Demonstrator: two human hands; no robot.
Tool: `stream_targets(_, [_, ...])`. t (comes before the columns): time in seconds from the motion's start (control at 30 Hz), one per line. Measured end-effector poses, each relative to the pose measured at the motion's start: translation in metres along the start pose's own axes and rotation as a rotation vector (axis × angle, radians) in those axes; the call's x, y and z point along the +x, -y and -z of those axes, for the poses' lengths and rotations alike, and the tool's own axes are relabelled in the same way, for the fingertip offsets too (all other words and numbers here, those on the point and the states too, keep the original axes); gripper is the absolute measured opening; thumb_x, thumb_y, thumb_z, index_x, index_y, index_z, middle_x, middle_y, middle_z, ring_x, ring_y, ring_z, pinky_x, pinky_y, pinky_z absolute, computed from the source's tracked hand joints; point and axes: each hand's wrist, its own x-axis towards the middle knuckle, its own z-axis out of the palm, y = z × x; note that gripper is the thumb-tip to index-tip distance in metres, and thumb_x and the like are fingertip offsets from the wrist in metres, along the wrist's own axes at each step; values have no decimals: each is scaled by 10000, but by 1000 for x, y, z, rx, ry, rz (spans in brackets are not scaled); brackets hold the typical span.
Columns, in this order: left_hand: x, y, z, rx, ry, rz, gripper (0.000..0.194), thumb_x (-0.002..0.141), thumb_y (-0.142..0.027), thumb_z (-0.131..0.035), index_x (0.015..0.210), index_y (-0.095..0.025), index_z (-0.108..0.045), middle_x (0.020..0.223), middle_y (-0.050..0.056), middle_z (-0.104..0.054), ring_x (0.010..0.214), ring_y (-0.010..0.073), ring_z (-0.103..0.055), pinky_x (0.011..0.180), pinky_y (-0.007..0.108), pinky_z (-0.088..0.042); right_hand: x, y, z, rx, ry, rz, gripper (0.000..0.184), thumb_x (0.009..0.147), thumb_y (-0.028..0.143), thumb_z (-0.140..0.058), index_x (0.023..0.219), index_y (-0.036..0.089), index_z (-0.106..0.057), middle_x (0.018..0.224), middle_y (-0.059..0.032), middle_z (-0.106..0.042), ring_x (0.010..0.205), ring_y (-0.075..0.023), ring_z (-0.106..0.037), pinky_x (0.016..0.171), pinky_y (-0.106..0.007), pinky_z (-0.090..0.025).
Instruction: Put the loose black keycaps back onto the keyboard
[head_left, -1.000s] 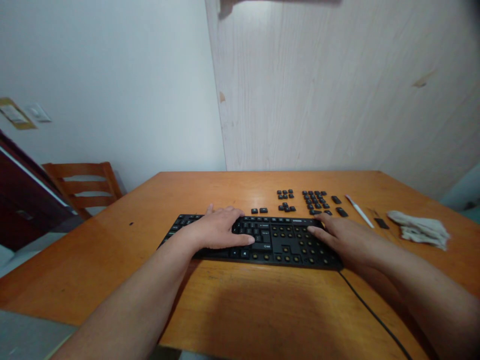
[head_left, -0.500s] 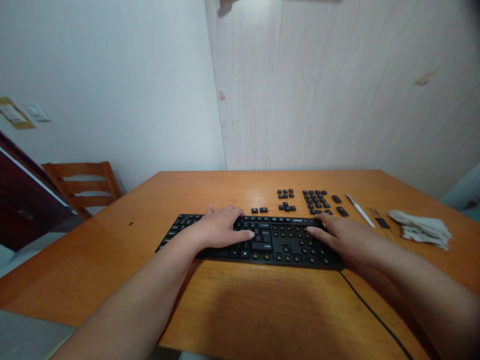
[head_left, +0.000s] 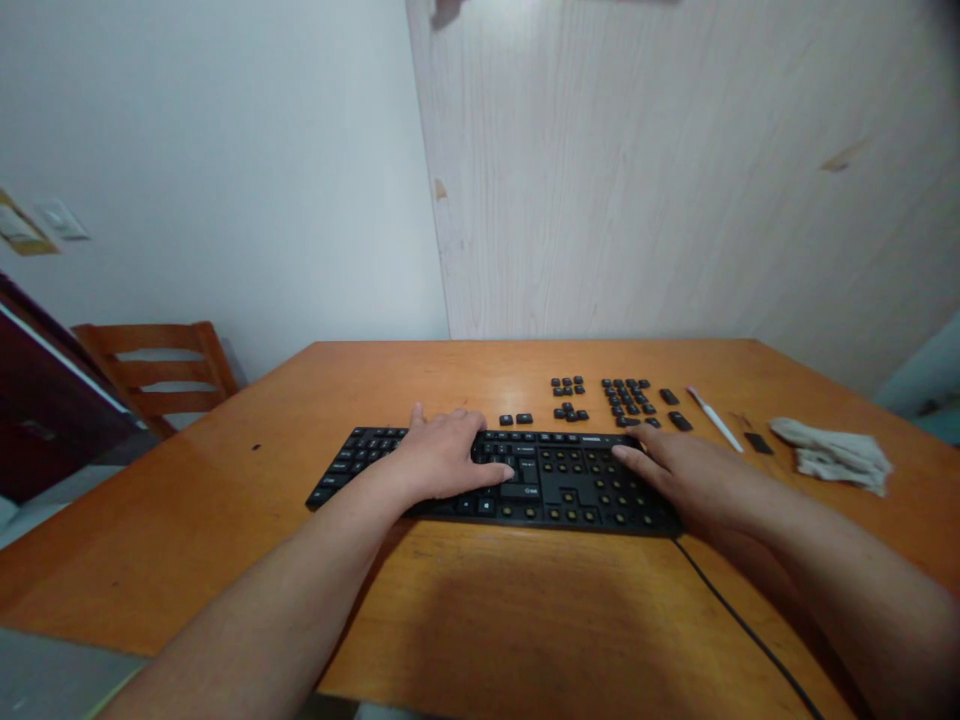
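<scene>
A black computer keyboard (head_left: 566,488) lies on the table in front of me. Its right part lacks keycaps and shows bare brownish key posts, while the left part still carries its caps. My left hand (head_left: 442,460) rests on the capped keys, fingers stretched toward the back edge and thumb pointing right. At the right end, my right hand (head_left: 675,470) has hold of the keyboard, its thumb on the upper face; the outer fingers are hidden. Beyond the back edge lie loose keycaps (head_left: 626,397) in groups, with two separate caps (head_left: 514,419) nearer the middle.
On the right of the wooden table (head_left: 555,610) lie a slim white brush-like stick (head_left: 716,420), a small dark piece (head_left: 758,442) and a crumpled pale cloth (head_left: 832,455). A black cable (head_left: 742,620) runs from the keyboard toward me. A wooden chair (head_left: 161,370) stands at left.
The whole view has shifted slightly, so things appear a little further left. My left hand has slid slightly right over the keys; the right hand keeps its place at the keyboard's end.
</scene>
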Motion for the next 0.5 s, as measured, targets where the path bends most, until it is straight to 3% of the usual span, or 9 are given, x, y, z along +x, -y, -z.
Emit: stream_targets(0.5, [1, -2, 2, -23, 15, 9, 762, 683, -854, -502, 1125, -238, -579, 1226, 124, -636, 1158, 379, -560, 1105, 692, -117, -1, 2, 3, 61, -13, 2, 536, 983, 577, -302, 1207, 203, -613, 1085, -145, -720, 1011, -308, -663, 841, -405, -474])
